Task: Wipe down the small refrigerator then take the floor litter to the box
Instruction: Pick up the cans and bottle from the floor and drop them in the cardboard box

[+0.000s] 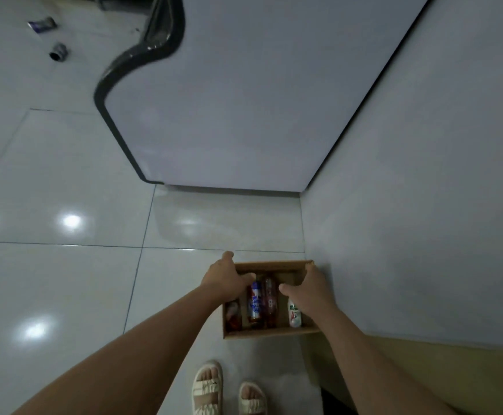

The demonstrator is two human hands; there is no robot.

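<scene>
A small cardboard box point(269, 333) sits on the floor by the wall, holding several cans and bottles. My left hand point(225, 275) grips the box's far left corner, fingers curled over the rim. My right hand point(307, 290) grips the far right rim, thumb inside the box. The small white refrigerator point(244, 100) with a dark curved door edge stands beyond the box. Two pieces of litter lie on the floor at the far left: a crushed blue can point(42, 24) and a dark can point(58, 51) on its side.
A grey wall point(424, 205) runs along the right, close against the box. Glossy white floor tiles point(64, 280) spread to the left. My sandalled feet point(229, 390) stand just behind the box. A yellowish surface point(424, 369) lies at the lower right.
</scene>
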